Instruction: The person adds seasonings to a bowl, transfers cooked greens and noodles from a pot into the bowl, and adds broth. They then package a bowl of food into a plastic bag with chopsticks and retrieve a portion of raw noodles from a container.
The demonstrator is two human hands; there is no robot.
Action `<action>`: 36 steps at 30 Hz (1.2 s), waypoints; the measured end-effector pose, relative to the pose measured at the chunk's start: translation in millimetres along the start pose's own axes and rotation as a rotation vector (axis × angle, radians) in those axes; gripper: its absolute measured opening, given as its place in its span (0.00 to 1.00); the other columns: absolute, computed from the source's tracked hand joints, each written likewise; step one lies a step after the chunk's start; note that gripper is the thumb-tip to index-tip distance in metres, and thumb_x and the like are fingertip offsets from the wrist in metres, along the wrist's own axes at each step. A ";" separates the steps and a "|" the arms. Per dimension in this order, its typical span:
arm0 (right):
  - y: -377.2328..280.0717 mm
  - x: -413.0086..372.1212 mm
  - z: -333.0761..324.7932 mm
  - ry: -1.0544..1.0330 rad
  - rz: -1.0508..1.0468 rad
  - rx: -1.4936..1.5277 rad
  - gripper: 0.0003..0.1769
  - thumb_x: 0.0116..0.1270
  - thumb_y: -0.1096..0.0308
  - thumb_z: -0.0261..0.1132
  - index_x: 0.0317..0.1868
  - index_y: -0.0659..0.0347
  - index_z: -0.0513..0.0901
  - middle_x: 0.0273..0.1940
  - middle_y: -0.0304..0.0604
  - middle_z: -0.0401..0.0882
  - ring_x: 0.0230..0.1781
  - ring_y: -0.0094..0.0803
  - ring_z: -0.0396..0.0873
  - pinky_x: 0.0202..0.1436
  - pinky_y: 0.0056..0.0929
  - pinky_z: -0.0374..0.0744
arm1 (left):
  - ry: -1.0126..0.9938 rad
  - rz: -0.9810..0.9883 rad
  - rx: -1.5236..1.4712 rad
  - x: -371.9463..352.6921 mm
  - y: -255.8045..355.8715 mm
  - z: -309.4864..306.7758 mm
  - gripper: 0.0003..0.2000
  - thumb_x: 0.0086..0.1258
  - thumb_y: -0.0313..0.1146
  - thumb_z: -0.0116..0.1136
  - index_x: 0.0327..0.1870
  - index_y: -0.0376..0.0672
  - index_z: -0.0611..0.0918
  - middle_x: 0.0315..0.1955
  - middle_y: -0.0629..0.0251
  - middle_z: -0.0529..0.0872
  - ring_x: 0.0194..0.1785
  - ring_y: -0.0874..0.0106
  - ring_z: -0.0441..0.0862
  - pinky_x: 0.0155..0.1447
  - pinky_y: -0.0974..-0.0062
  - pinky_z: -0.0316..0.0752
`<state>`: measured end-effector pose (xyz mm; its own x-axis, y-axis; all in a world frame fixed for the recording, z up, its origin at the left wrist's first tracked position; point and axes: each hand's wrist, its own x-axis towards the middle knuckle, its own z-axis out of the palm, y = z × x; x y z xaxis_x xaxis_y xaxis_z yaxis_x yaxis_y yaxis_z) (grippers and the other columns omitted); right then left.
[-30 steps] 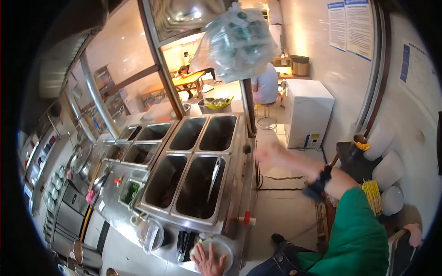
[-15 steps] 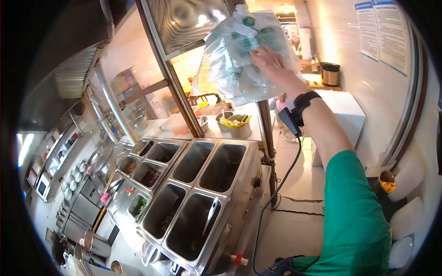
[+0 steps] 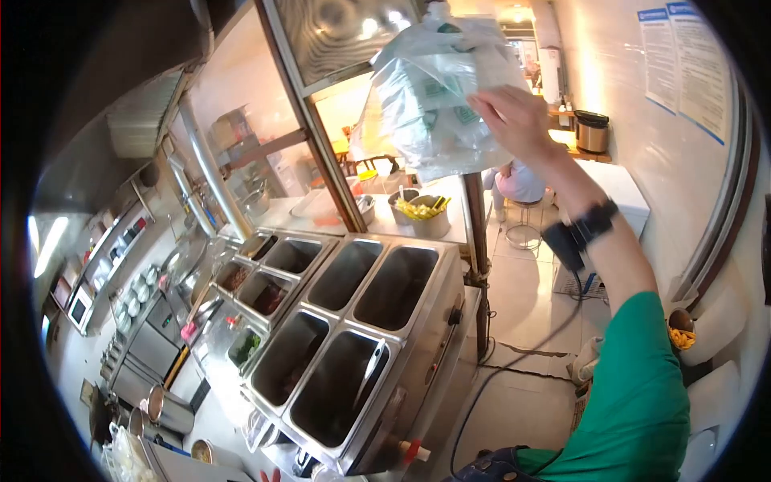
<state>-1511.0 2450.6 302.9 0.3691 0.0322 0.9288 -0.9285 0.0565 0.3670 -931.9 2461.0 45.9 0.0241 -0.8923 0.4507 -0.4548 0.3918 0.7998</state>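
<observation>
Plastic bags (image 3: 434,96) above steel kitchen counter (image 3: 430,345)

a small eatery's serving kitchen, open to its dining room. a stainless steam table (image 3: 341,317) with rows of deep steel wells fills the counter, under an exhaust hood (image 3: 140,120). stacked bowls (image 3: 132,293) line the shelves on the left. a bundle of plastic carrier bags (image 3: 434,88) hangs above a tub of utensils (image 3: 419,210). beyond, 1 person (image 3: 514,181) sits on a stool near a white chest freezer (image 3: 622,197), a steel pot (image 3: 593,132) and printed wall notices (image 3: 683,56).
</observation>
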 end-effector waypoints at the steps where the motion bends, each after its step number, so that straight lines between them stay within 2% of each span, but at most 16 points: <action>1: -35.2 0.9 -16.4 -0.051 0.066 0.062 0.02 0.54 0.74 0.63 0.29 0.63 0.79 0.23 0.39 0.78 0.21 0.31 0.77 0.24 0.22 0.74 | 0.026 0.057 -0.109 9.7 15.8 5.3 0.16 0.70 0.32 0.40 0.54 0.31 0.69 0.43 0.51 0.77 0.45 0.67 0.71 0.51 0.70 0.66; 3: -118.7 -1.5 -44.8 -0.178 0.324 0.311 0.02 0.56 0.73 0.62 0.28 0.62 0.79 0.23 0.40 0.78 0.20 0.26 0.76 0.23 0.20 0.73 | -0.136 -0.121 -0.344 29.4 -1.1 2.8 0.31 0.62 0.50 0.48 0.59 0.34 0.64 0.46 0.48 0.76 0.53 0.59 0.73 0.58 0.59 0.63; 5: -198.6 -10.8 -71.2 -0.547 0.663 0.742 0.04 0.58 0.71 0.61 0.27 0.59 0.79 0.22 0.37 0.79 0.18 0.21 0.75 0.20 0.19 0.71 | -0.385 0.016 -0.504 41.7 38.8 23.5 0.28 0.66 0.45 0.45 0.61 0.33 0.62 0.46 0.50 0.77 0.49 0.64 0.76 0.57 0.65 0.66; 8: -314.9 -39.4 -72.9 -0.716 0.333 1.432 0.14 0.57 0.72 0.60 0.46 0.58 0.76 0.25 0.37 0.78 0.19 0.28 0.76 0.22 0.23 0.74 | -0.794 0.306 -0.699 48.3 73.2 46.3 0.39 0.54 0.54 0.58 0.61 0.36 0.62 0.59 0.51 0.65 0.64 0.62 0.60 0.64 0.67 0.55; 10: -379.6 -26.9 -79.3 -0.662 0.244 1.413 0.20 0.56 0.74 0.60 0.52 0.59 0.73 0.26 0.41 0.78 0.20 0.32 0.77 0.26 0.26 0.76 | -0.857 0.383 -0.783 42.8 78.4 37.8 0.35 0.57 0.52 0.56 0.59 0.36 0.64 0.59 0.52 0.65 0.63 0.64 0.62 0.62 0.68 0.58; 12: -415.6 -22.4 -78.3 -0.735 0.393 1.484 0.22 0.56 0.75 0.60 0.54 0.60 0.72 0.27 0.45 0.78 0.22 0.34 0.78 0.27 0.27 0.77 | -0.960 -0.032 -0.982 23.0 33.8 22.7 0.29 0.62 0.49 0.52 0.56 0.34 0.68 0.58 0.54 0.66 0.60 0.66 0.65 0.60 0.71 0.62; 13: -413.2 -7.4 -91.1 -1.151 0.558 1.467 0.20 0.56 0.76 0.59 0.52 0.61 0.73 0.27 0.49 0.78 0.24 0.34 0.79 0.28 0.27 0.76 | -0.906 -0.075 -1.071 25.9 46.2 9.2 0.24 0.67 0.47 0.45 0.53 0.34 0.70 0.54 0.57 0.71 0.56 0.69 0.69 0.57 0.72 0.65; 17: -430.4 -28.2 -92.7 -0.921 0.987 1.640 0.17 0.57 0.74 0.60 0.48 0.62 0.75 0.25 0.48 0.78 0.25 0.35 0.79 0.27 0.28 0.76 | -0.634 -0.250 -0.962 23.4 -9.9 -26.6 0.25 0.69 0.50 0.37 0.51 0.34 0.72 0.49 0.56 0.75 0.53 0.68 0.72 0.56 0.70 0.68; 19: -439.4 -48.8 -87.1 -0.934 0.578 1.224 0.14 0.58 0.70 0.61 0.45 0.62 0.76 0.30 0.47 0.79 0.28 0.36 0.80 0.29 0.27 0.76 | -0.549 -0.292 -0.945 24.5 -23.7 -42.0 0.24 0.69 0.48 0.38 0.55 0.36 0.65 0.51 0.50 0.73 0.50 0.62 0.74 0.52 0.63 0.72; 22: -482.3 -80.7 -77.4 -0.983 0.642 1.070 0.16 0.61 0.57 0.58 0.41 0.62 0.77 0.35 0.46 0.79 0.34 0.34 0.78 0.37 0.23 0.75 | -0.519 -0.376 -1.053 21.3 -23.4 -66.3 0.22 0.70 0.47 0.36 0.56 0.39 0.66 0.50 0.49 0.73 0.48 0.64 0.75 0.50 0.67 0.73; 24: -501.5 -90.0 -74.7 -0.967 0.709 1.088 0.19 0.62 0.53 0.56 0.40 0.62 0.77 0.36 0.45 0.78 0.36 0.33 0.77 0.39 0.22 0.74 | -0.442 -0.386 -1.056 10.9 -32.9 -74.3 0.22 0.70 0.46 0.37 0.55 0.38 0.68 0.49 0.50 0.75 0.43 0.68 0.78 0.37 0.76 0.75; 26: -515.4 -88.8 -74.2 -1.160 1.337 1.649 0.23 0.63 0.48 0.53 0.40 0.62 0.77 0.35 0.42 0.78 0.36 0.28 0.76 0.41 0.22 0.73 | -0.402 -0.418 -1.020 0.7 -40.2 -82.0 0.21 0.70 0.46 0.37 0.54 0.38 0.68 0.48 0.50 0.76 0.43 0.67 0.77 0.38 0.76 0.74; 27: -521.1 -84.1 -76.1 -1.153 1.341 1.660 0.23 0.63 0.48 0.53 0.40 0.62 0.77 0.35 0.42 0.78 0.36 0.28 0.76 0.41 0.22 0.73 | -0.363 -0.444 -0.987 -4.1 -41.5 -85.5 0.21 0.70 0.46 0.38 0.54 0.38 0.69 0.48 0.50 0.76 0.43 0.67 0.77 0.40 0.75 0.74; 29: -526.4 -74.3 -83.4 -1.274 1.851 1.880 0.19 0.64 0.54 0.56 0.41 0.63 0.78 0.33 0.39 0.78 0.34 0.21 0.74 0.40 0.20 0.73 | -0.352 -0.459 -0.954 -15.2 -39.8 -91.6 0.21 0.70 0.46 0.38 0.55 0.40 0.68 0.47 0.50 0.76 0.43 0.67 0.77 0.41 0.74 0.74; 34: -536.1 -88.8 -116.2 -1.214 1.612 2.011 0.10 0.59 0.66 0.62 0.37 0.64 0.81 0.27 0.34 0.78 0.29 0.15 0.72 0.36 0.16 0.72 | -0.148 -0.430 -0.854 -25.3 -21.6 -92.4 0.20 0.70 0.47 0.38 0.55 0.43 0.67 0.43 0.51 0.78 0.44 0.68 0.76 0.44 0.73 0.72; 36: -540.2 -97.4 -132.1 -1.283 1.261 1.971 0.10 0.58 0.66 0.64 0.36 0.63 0.82 0.26 0.34 0.78 0.27 0.16 0.72 0.36 0.18 0.73 | -0.032 -0.387 -0.858 -28.4 -21.3 -96.1 0.20 0.70 0.48 0.38 0.55 0.44 0.67 0.42 0.53 0.79 0.43 0.69 0.75 0.46 0.73 0.71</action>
<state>-1040.0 2548.8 7.5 0.4399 -0.8980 0.0086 0.0975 0.0383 -0.9945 -837.3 2499.5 54.1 0.0064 -0.9958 0.0913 0.3917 0.0865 0.9160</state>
